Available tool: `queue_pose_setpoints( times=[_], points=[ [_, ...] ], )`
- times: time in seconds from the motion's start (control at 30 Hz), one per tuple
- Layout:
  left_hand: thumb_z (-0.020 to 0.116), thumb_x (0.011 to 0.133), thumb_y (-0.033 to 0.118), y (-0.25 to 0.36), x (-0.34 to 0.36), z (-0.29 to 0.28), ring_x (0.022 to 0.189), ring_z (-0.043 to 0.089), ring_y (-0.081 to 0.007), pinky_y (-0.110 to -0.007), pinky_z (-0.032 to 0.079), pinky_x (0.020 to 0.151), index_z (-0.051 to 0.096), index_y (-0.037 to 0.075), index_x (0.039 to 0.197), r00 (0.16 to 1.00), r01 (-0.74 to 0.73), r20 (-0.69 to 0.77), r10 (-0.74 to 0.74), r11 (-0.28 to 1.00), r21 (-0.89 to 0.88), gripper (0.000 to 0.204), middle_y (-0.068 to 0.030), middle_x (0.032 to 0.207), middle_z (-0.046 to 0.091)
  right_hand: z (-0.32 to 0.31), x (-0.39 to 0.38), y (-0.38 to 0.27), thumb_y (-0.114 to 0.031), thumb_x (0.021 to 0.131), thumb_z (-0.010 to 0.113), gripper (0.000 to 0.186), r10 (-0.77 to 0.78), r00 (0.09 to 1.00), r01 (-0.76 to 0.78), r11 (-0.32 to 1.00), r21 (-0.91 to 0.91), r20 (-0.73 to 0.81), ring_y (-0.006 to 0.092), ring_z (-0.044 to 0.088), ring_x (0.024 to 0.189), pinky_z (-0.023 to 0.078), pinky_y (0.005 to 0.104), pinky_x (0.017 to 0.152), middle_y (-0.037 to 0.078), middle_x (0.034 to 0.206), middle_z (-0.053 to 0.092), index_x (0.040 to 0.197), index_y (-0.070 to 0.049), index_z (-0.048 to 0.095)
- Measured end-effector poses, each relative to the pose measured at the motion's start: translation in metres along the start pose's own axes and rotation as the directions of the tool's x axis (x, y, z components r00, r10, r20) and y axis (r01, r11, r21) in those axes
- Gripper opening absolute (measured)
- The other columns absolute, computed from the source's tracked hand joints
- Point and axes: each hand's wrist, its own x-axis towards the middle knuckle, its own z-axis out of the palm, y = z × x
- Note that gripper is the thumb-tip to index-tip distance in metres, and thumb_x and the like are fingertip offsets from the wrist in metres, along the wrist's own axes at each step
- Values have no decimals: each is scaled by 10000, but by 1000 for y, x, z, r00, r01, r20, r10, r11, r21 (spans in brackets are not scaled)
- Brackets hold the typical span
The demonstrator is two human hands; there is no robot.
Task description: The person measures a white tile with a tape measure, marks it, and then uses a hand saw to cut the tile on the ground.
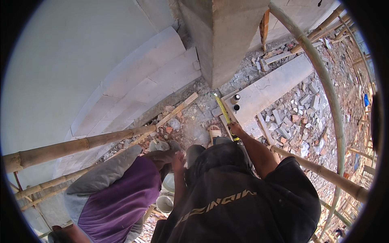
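Observation:
My right hand (236, 128) is closed on a yellow tape measure (233, 131), its blade extended forward toward the concrete pillar's base (214, 79). The blade lies along the edge of a long pale board (275, 85) holding two small cups or cans (236, 99). My left hand (177, 160) hangs low beside my dark shirt, its fingers too unclear to read. A sandalled foot (214, 131) shows below the tape.
A person in purple (117, 194) bends at my left, near grey buckets (165, 202). Bamboo poles (101, 139) cross both sides, one curving upright at right (328, 85). A pale block wall (154, 81) stands ahead-left. Rubble (296, 125) and wooden battens (178, 107) cover the ground.

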Motion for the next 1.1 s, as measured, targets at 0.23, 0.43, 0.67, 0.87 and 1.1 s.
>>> queue_pose_setpoints(
  times=[0.23,0.43,0.67,0.87,1.1],
  points=[
    [597,983,254,111,70,89,937,616,-130,-270,470,799,658,57,1191,942,-328,152,300,918,221,293,-46,1049,658,-50,122,-122,-309,1016,503,282,354,831,-422,-100,901,429,215,634,691,523,407,644,77,826,639,1042,-59,630],
    [587,993,163,313,140,207,996,616,-180,-335,497,840,654,18,1173,412,-881,555,723,161,444,240,-95,1126,661,-59,210,-235,-300,1063,456,238,185,881,-317,-452,834,435,220,641,672,569,414,634,65,826,629,1068,-96,579],
    [605,974,208,488,194,333,1193,499,-326,-454,384,989,575,31,1224,-205,-694,924,323,-714,96,308,-129,1284,568,-67,299,-309,-323,1046,493,235,200,936,-93,-652,752,289,183,629,715,545,364,651,26,877,619,1119,-117,577],
    [502,986,406,528,243,345,1312,408,-333,-500,233,1065,473,1,1384,-214,-557,976,-42,-816,-157,568,-163,1465,444,-72,370,-351,-318,1069,447,234,184,981,109,-796,596,66,156,616,810,533,331,722,14,926,601,1169,-131,546],
    [432,999,439,532,255,336,1357,391,-331,-464,185,1081,401,-33,1443,-148,-571,986,-78,-807,-150,649,-192,1498,425,-89,422,-355,-309,1069,452,219,112,994,110,-892,438,-23,160,613,834,541,334,743,31,962,604,1157,-131,545]
  ],
)
